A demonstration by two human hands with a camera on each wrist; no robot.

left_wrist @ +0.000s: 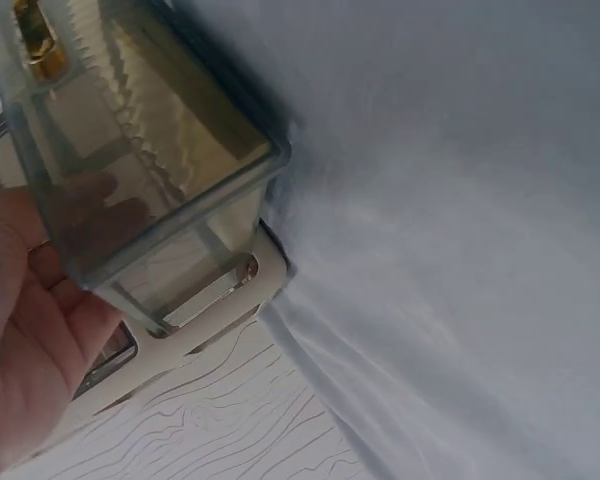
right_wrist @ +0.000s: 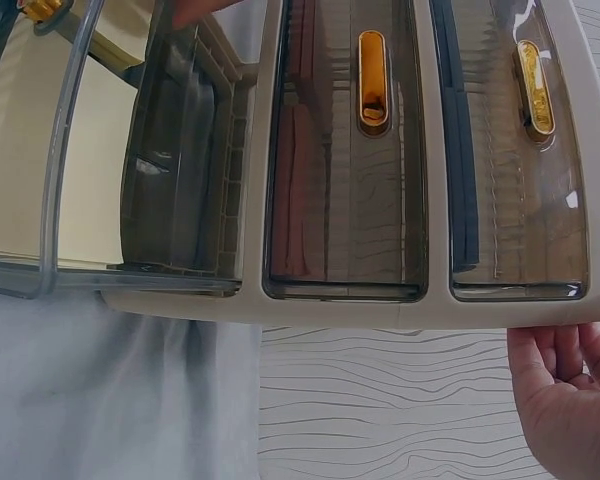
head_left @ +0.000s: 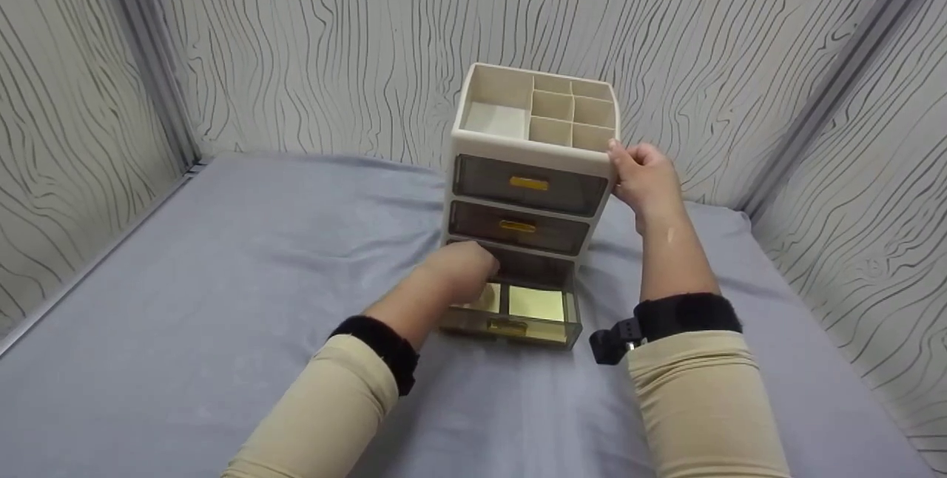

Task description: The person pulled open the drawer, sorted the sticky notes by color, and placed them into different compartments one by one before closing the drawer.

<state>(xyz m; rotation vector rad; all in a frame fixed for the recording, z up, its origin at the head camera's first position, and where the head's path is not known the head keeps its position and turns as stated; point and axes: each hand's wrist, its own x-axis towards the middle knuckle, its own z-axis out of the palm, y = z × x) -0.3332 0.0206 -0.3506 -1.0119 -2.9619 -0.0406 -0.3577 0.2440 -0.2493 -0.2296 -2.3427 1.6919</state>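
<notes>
A cream desktop drawer organizer (head_left: 534, 145) stands upright, with a compartmented top. Its see-through bottom drawer (head_left: 573, 334) is pulled out and holds pale yellow paper pads (head_left: 536, 304). My left hand (head_left: 462, 271) reaches over that drawer's left part. In the left wrist view, some fingers (left_wrist: 90, 190) show through the clear drawer wall; whether they hold anything cannot be made out. My right hand (head_left: 645, 174) grips the organizer's upper right edge, thumb at the front corner. In the right wrist view its fingers (right_wrist: 570, 350) touch the organizer's side.
Two closed drawers sit above: the top one (right_wrist: 515, 200) holds something dark, the middle one (right_wrist: 345, 220) something reddish. Both have gold handles. A bluish-grey cloth (head_left: 222, 300) covers the table. Behind rises a wood-grain patterned wall (head_left: 333, 49).
</notes>
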